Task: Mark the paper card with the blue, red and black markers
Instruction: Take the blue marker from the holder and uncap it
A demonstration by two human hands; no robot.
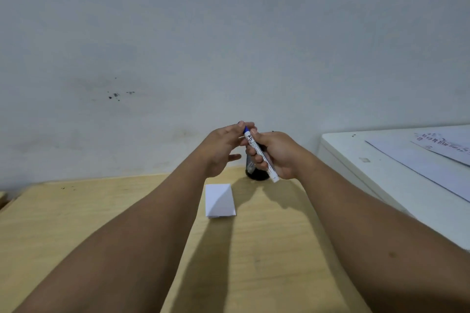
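My right hand [277, 154] grips a white-barrelled blue marker [262, 157] held up above the table, its blue end pointing up and left. The fingertips of my left hand [223, 146] pinch that blue end, which is the cap. A small white folded paper card [219, 201] lies on the wooden table [101, 223] just below my hands. A dark round holder [254, 173] stands behind the card, mostly hidden by my right hand; I cannot see any other markers in it.
A white cabinet or appliance top [376, 160] stands at the right with printed paper sheets [432, 157] on it. A pale wall [229, 46] with dark specks rises right behind the table.
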